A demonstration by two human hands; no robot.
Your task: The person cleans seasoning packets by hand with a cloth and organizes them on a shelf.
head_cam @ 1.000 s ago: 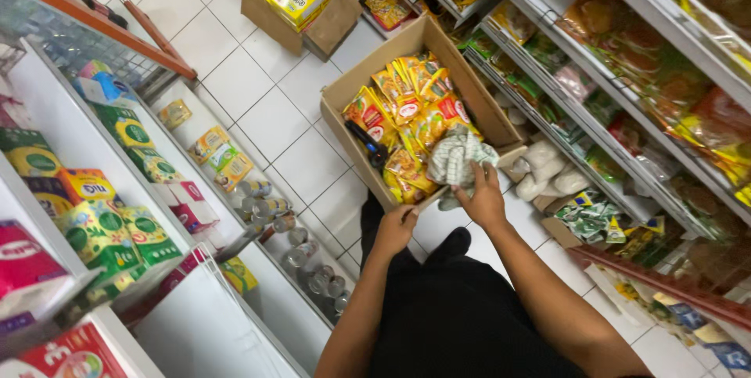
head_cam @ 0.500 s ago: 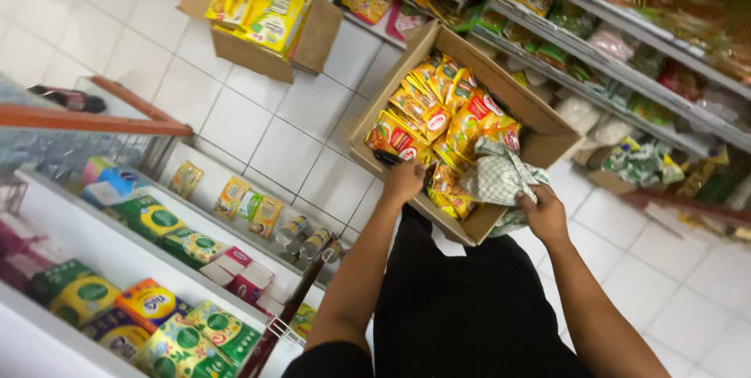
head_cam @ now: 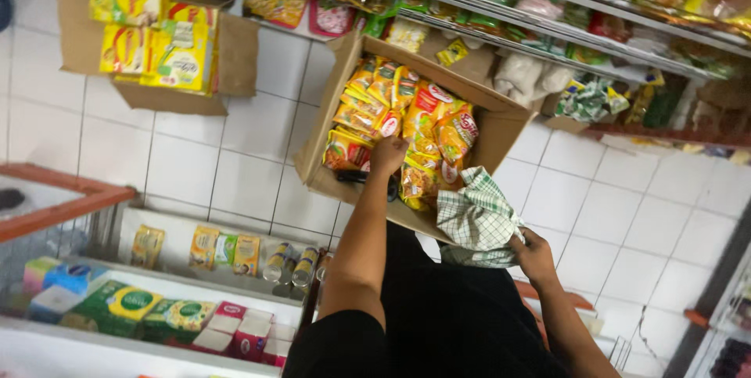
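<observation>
Down on the white tiled floor [head_cam: 235, 151] of a shop aisle, seen from the head camera, an open cardboard box [head_cam: 501, 124] sits tilted against the lower shelves, packed with yellow and orange snack packets [head_cam: 422, 124]. Reaching into it, the left hand [head_cam: 389, 155] is curled closed on the packets at the near end of the box, its fingers buried among them, with a dark object just below the wrist at the box's edge. At the near right corner of the box, the right hand [head_cam: 534, 253] grips a green and white checked cloth [head_cam: 477, 217], which bunches up over the box rim and touches the packets there. Both arms come up from the bottom of the picture, over black clothing. A second cardboard box [head_cam: 227, 53] with yellow packages stands well apart at the upper left. Shelves [head_cam: 547, 41] of bagged goods run along the top, and a low white shelf [head_cam: 180, 225] at the lower left holds small cartons and tins.
</observation>
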